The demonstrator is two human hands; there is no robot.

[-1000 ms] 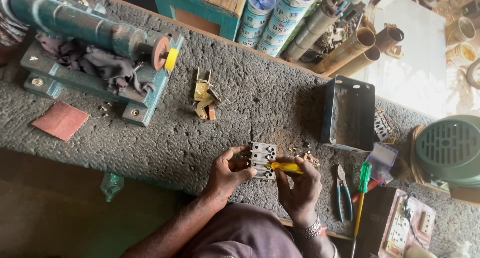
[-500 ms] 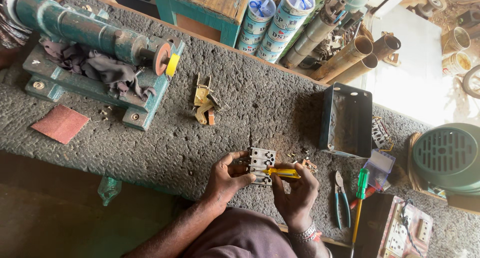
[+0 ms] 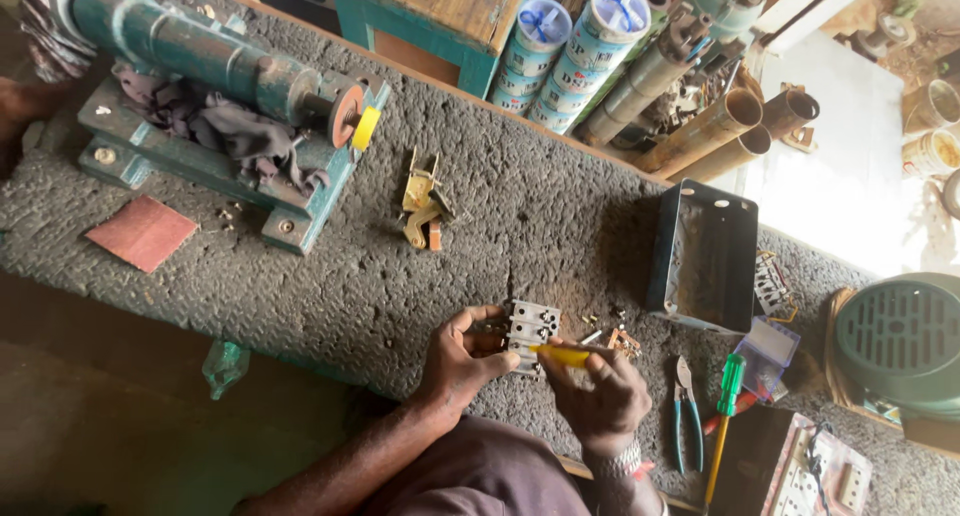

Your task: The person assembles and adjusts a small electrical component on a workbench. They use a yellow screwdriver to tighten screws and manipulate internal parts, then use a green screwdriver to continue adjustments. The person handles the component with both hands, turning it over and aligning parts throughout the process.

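Just in front of the open metal box (image 3: 700, 251) on the counter (image 3: 300, 296), left hand (image 3: 460, 361) clamps the white socket block (image 3: 532, 331); right hand (image 3: 600, 396) grips a yellow screwdriver (image 3: 562, 355) against it. Loose screws (image 3: 600, 324) lie beside: seemingly midway.

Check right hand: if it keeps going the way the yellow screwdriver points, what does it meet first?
The right hand aims the yellow screwdriver leftward at the white socket block held by the left hand. The tip looks already at the block, so the block comes first; exact contact is unclear.
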